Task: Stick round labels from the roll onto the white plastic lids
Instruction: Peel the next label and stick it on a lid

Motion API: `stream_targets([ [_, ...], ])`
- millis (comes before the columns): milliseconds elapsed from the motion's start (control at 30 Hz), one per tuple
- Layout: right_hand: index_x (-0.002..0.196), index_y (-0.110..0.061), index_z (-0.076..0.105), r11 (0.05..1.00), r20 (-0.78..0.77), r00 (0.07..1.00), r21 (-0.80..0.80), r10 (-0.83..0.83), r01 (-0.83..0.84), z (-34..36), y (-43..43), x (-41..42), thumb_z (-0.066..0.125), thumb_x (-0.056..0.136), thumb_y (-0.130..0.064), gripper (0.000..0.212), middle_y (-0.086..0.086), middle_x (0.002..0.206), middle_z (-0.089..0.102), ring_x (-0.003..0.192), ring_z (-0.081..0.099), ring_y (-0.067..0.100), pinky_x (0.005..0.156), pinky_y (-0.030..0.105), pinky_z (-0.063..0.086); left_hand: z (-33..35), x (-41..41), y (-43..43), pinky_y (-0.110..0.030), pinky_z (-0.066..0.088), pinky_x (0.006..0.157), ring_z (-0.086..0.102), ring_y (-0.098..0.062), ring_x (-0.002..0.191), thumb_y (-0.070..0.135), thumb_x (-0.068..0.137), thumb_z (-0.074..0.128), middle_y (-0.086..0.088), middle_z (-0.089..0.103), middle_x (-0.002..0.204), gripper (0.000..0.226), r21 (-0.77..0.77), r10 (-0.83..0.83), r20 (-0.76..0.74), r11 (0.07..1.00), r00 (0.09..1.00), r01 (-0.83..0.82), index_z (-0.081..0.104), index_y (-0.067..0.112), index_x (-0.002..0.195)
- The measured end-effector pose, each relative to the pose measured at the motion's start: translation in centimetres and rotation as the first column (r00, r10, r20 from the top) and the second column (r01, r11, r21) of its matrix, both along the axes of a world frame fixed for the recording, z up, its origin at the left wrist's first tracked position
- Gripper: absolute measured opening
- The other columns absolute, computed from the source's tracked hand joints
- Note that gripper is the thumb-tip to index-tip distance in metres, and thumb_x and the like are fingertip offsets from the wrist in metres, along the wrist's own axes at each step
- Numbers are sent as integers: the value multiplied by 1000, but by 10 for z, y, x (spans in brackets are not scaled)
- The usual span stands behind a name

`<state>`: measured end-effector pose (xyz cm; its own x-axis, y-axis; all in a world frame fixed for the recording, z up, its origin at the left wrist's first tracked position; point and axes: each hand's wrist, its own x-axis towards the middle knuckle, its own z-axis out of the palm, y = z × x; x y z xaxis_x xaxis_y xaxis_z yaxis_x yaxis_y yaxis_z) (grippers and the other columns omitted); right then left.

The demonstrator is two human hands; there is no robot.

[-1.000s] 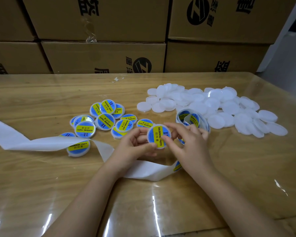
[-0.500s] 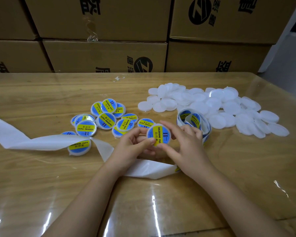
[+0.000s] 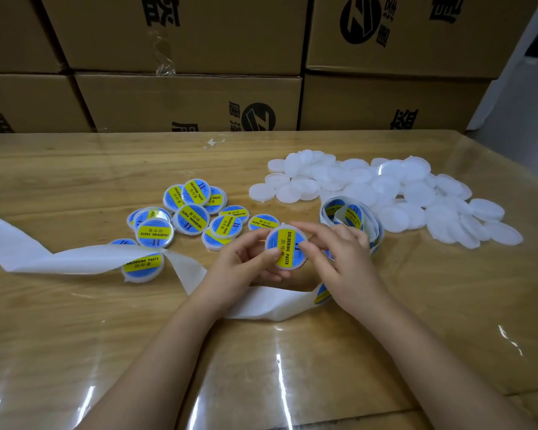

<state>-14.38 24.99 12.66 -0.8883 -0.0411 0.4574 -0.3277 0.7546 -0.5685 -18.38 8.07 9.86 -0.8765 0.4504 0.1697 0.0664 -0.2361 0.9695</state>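
Fingers of both hands pinched one labelled lid above the table. The left hand gripped its lower-left edge, and the right hand its right rim. Just behind stood the label roll, blank white lids heaped beyond it, finished lids to the left.

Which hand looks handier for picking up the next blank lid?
Probably the right hand: the blank lids lie on its side, while the left hand grips the labelled lid nearer the finished pile.
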Motion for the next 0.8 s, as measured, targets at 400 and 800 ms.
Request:
stream_targets([
  [400,115,-46,46,997,40,997,-7,73,-73,-6,3,-3,60,83,-45,36,-12,91,63,106,48,13,99,11,12,1,1,-1,-28,57,72,69,-19,82,10,79,60,-6,73,96,41,-7,-33,17,999,999,33,56,6,120],
  [800,93,-28,60,995,-31,998,-92,45,-48,-8,5,-3,50,87,-41,17,-9,74,68,92,54,3,98,18,20,-1,1,-1,-20,52,64,64,-9,70,21,85,54,4,72,96,32,-87,-52,4,995,999,52,61,22,117],
])
